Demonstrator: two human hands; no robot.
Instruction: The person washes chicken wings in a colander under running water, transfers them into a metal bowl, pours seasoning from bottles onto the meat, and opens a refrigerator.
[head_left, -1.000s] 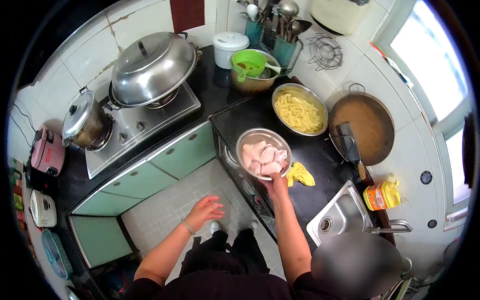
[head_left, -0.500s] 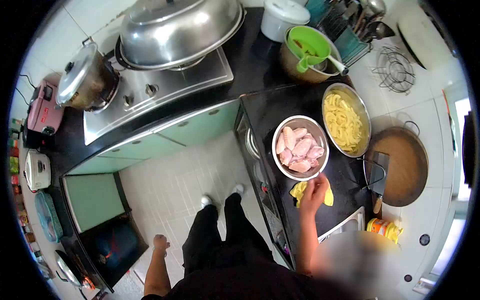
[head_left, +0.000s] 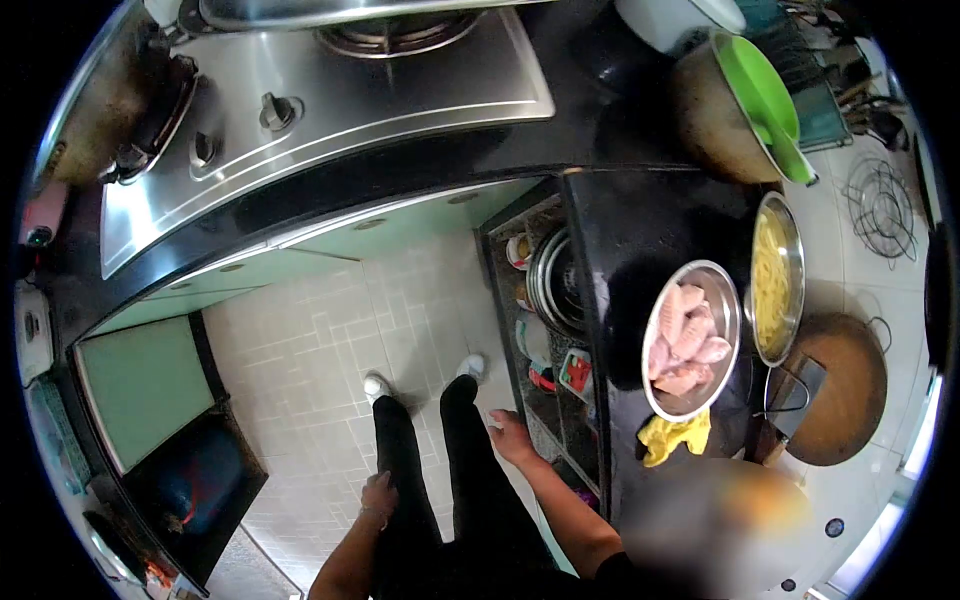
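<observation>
My left hand (head_left: 378, 495) hangs beside my left thigh, fingers loosely bent and nothing seen in it. To its right, over the floor near the open shelves, my right hand (head_left: 512, 437) is empty, its fingers apart. Raw chicken wings (head_left: 690, 335) fill a metal bowl (head_left: 733, 290) on the black counter. A crumpled yellow cloth (head_left: 675, 437) lies by the bowl's near edge. Behind stands another metal bowl (head_left: 797, 300) of pale yellow sliced pieces (head_left: 771, 285). Neither hand touches these things.
A gas stove (head_left: 380, 95) spans the upper left, with a blackened pot (head_left: 105, 110) on one burner. A green strainer (head_left: 755, 85) sits in a worn pot (head_left: 715, 115). Below the counter, open shelves (head_left: 545, 400) hold pans and packages. A wok (head_left: 845, 400) stands at right.
My right hand has left the cloth and bowl edge and moved left over the floor. My left hand has moved toward my leg. The view has shifted, bringing the stove closer.
</observation>
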